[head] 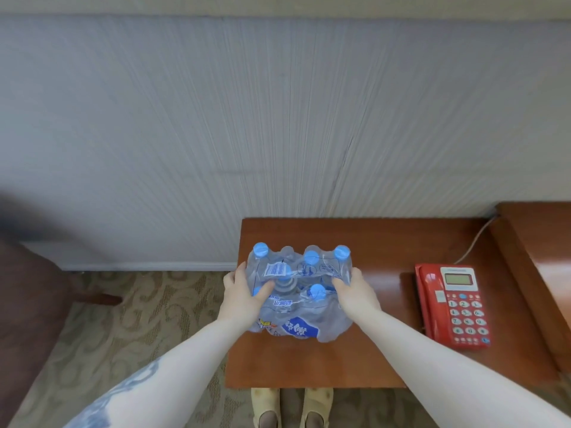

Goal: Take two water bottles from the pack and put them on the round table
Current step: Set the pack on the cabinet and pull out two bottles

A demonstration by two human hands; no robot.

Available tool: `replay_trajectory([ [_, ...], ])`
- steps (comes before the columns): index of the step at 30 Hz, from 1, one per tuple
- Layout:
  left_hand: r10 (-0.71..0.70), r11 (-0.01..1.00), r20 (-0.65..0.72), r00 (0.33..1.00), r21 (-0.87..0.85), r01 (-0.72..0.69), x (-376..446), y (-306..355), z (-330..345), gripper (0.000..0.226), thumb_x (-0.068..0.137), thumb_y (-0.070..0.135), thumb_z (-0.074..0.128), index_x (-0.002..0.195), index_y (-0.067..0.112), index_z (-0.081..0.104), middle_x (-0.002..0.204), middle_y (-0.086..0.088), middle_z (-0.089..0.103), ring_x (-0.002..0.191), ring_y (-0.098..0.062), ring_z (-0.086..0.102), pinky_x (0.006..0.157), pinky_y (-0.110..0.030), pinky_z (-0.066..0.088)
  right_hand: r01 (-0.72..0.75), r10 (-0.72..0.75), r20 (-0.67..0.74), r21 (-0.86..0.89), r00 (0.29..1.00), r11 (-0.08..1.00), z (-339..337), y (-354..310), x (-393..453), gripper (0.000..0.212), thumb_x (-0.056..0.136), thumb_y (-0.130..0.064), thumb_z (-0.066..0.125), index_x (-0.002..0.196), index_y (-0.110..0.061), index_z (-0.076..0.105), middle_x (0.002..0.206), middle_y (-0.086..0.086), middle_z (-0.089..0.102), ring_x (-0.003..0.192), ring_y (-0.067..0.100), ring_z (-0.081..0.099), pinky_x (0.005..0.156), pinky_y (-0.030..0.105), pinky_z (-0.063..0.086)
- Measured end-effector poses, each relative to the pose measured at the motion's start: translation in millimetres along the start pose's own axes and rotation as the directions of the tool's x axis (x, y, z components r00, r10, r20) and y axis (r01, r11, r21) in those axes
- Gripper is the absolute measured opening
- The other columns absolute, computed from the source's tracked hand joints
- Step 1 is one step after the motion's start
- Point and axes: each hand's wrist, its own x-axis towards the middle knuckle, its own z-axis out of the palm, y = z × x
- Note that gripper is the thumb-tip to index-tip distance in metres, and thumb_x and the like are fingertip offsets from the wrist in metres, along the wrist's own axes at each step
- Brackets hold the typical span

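Observation:
A shrink-wrapped pack of water bottles with blue caps stands on a brown wooden side table, near its left edge. My left hand grips the pack's left side, thumb pressed on top into the plastic wrap. My right hand holds the pack's right side, fingers curled over the wrap near a blue cap. All bottles sit inside the wrap. No round table is in view.
A red push-button telephone lies on the table's right part, its cord running to the wall. A raised wooden unit adjoins on the right. A dark armchair stands at the left on patterned carpet. My feet are below the table edge.

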Motion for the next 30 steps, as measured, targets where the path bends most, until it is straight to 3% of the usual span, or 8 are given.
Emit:
replay_trajectory([
  [3, -0.040, 0.999, 0.003, 0.999, -0.006, 0.040, -3, -4, 0, 0.092, 0.078, 0.061, 0.060, 0.149, 0.023, 0.016, 0.150, -0.010, 0.028, 0.135, -0.025, 0.035, 0.103, -0.040, 0.041, 0.045, -0.045, 0.006, 0.025, 0.999, 0.999, -4, -7, 3, 0.044, 0.094, -0.038, 0.047, 0.132, -0.018, 0.049, 0.123, 0.009, 0.062, 0.108, 0.030, 0.060, 0.088, 0.040, 0.050],
  [10, -0.096, 0.995, -0.025, 0.995, 0.014, 0.096, 1, -3, 0, 0.091, 0.077, 0.064, 0.058, 0.148, 0.025, 0.017, 0.143, -0.012, 0.032, 0.132, -0.028, 0.036, 0.102, -0.048, 0.043, 0.082, -0.082, 0.014, 0.012, 0.997, 0.997, -5, -6, 0, 0.046, 0.093, -0.036, 0.049, 0.134, -0.017, 0.048, 0.122, 0.010, 0.061, 0.109, 0.030, 0.060, 0.093, 0.045, 0.050],
  [16, -0.126, 0.992, -0.030, 0.992, 0.002, 0.126, 5, -6, 4, 0.094, 0.077, 0.062, 0.061, 0.149, 0.024, 0.014, 0.148, -0.014, 0.027, 0.139, -0.030, 0.020, 0.110, -0.049, 0.026, 0.022, -0.027, 0.046, 0.098, 0.999, 0.995, -1, 7, -9, 0.054, 0.087, -0.045, 0.055, 0.138, -0.029, 0.044, 0.127, 0.003, 0.061, 0.113, 0.027, 0.061, 0.097, 0.049, 0.049],
  [30, -0.034, 0.974, 0.063, 0.997, -0.223, 0.047, -17, -20, -4, 0.122, 0.057, 0.067, 0.073, 0.150, 0.028, 0.004, 0.158, 0.001, 0.014, 0.144, -0.019, 0.015, 0.115, -0.048, 0.022, 0.000, -0.011, 0.038, 0.262, 0.999, 0.965, 7, 12, -18, 0.056, 0.080, -0.042, 0.060, 0.134, -0.032, 0.046, 0.126, 0.001, 0.061, 0.111, 0.023, 0.062, 0.097, 0.050, 0.050],
])
